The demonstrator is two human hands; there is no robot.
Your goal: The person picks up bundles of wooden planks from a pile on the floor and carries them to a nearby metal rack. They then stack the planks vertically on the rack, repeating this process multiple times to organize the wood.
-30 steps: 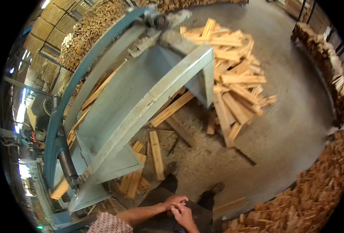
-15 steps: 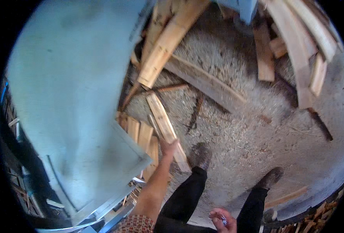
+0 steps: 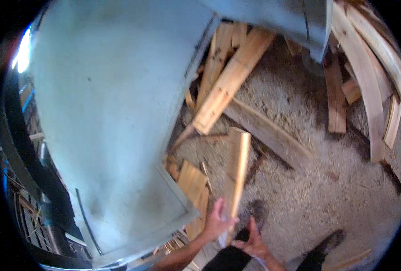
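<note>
Above the debris-strewn floor (image 3: 291, 194), a wooden board (image 3: 238, 167) is held near its lower end by the left hand (image 3: 219, 222), its thumb across the wood and its fingers along the left side. The right hand (image 3: 254, 242), open with thumb spread, is just beside that end; whether it touches is unclear. Leftward spreads a pale blue panel (image 3: 110, 113); more boards (image 3: 232, 81) lie beyond.

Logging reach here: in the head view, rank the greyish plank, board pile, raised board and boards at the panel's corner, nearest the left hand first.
From the left hand:
1. Raised board: at the hand.
2. Corner boards: up and left, beside the panel.
3. Greyish plank: up and right.
4. Board pile: far upper right.
</note>
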